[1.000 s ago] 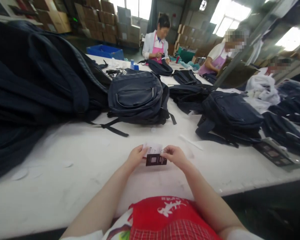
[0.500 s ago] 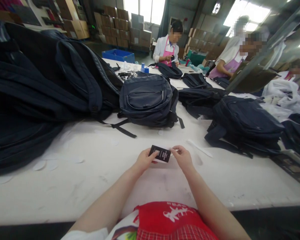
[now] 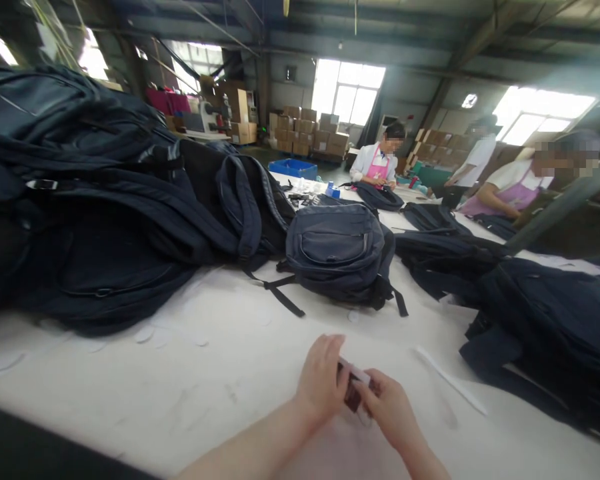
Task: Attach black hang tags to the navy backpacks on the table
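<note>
A small black hang tag (image 3: 353,397) with a pale edge is held between my two hands, low over the white table. My left hand (image 3: 322,377) is closed around its left side, the back of the hand covering much of it. The thumb and fingers of my right hand (image 3: 393,408) pinch its right side. A thin loop, apparently string, hangs below the tag. Beyond my hands a dark navy backpack (image 3: 333,250) lies on the table, its black straps trailing toward me.
Navy backpacks (image 3: 115,227) are heaped high on the left. More backpacks (image 3: 555,327) lie to the right. A white strip (image 3: 451,381) and paper scraps rest on the table (image 3: 220,407). Co-workers (image 3: 377,163) stand across it, near a blue bin (image 3: 293,168).
The view has tilted up and turned left. The tag has been turned, so its printed face is mostly hidden. My left hand now covers more of it, and my right hand grips its side.
</note>
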Motion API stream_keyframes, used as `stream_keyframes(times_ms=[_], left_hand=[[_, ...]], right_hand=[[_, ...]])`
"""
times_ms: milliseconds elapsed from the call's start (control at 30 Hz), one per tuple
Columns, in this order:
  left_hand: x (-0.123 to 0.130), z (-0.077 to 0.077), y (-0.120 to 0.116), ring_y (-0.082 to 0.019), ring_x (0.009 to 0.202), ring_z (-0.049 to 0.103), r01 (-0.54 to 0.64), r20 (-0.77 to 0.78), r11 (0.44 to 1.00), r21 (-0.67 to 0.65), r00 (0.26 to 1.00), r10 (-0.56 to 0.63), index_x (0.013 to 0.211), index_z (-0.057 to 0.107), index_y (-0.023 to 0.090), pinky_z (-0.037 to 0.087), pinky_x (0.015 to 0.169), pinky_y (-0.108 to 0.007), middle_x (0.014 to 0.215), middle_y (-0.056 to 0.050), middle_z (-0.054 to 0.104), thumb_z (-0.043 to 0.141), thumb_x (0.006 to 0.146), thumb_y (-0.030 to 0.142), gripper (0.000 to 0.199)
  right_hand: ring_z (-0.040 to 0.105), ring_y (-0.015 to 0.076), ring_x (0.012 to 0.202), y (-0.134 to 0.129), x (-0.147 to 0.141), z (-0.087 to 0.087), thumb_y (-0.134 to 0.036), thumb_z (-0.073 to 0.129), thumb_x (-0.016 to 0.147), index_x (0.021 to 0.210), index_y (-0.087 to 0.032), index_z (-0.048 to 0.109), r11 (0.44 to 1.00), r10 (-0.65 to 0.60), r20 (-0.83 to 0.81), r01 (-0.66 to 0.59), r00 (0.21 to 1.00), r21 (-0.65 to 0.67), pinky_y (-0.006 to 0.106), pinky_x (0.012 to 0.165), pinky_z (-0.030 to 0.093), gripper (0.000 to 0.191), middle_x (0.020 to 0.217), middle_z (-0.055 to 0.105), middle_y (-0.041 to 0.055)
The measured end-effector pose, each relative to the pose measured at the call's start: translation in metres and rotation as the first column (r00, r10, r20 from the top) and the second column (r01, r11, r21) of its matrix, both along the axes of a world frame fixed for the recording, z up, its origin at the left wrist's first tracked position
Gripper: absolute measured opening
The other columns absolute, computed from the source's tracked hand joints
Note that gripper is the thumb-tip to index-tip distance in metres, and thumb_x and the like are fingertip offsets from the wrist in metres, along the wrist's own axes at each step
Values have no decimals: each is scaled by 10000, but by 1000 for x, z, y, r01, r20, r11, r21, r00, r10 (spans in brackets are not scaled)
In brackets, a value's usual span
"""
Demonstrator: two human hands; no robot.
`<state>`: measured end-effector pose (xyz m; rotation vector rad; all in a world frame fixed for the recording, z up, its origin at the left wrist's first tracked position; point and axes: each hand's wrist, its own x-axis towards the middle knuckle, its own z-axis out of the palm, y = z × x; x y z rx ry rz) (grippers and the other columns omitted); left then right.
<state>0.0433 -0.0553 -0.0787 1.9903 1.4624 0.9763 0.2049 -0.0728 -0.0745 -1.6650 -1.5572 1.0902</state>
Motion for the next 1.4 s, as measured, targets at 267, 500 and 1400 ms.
stream_keyframes(times_ms=[267, 500, 1400], left_hand=[[-12, 12, 12, -250, 871, 676, 3, -2, 977, -215, 1000, -4, 1049, 669, 206, 490, 791, -357, 932, -96, 735, 323, 960, 365, 391], [-18, 5, 23, -183, 736, 629, 71, 147, 958, -278, 989, -30, 951, 695, 198, 448, 720, -271, 714, -27, 688, 408, 923, 351, 326], [-33, 26, 14, -152, 650, 629, 386, 249, 861, -332, 916, -314, 758, 733, 213, 433, 635, -239, 720, -7, 731, 506, 841, 293, 254]], right_hand=[[612, 157, 657, -1, -15, 20, -464, 708, 693, 923, -172, 678, 976, 106, -430, -176, 897, -126, 306, 648, 503, 373, 796, 696, 57], [573, 147, 673, -7, -12, 25, -386, 711, 708, 839, -187, 701, 977, 214, -69, -215, 974, -3, 304, 689, 489, 239, 771, 668, 28], [365, 85, 413, 42, -27, 61, -573, 532, 833, 1106, -208, 667, 932, 159, -483, -292, 861, -213, 234, 389, 238, 475, 606, 524, -18]])
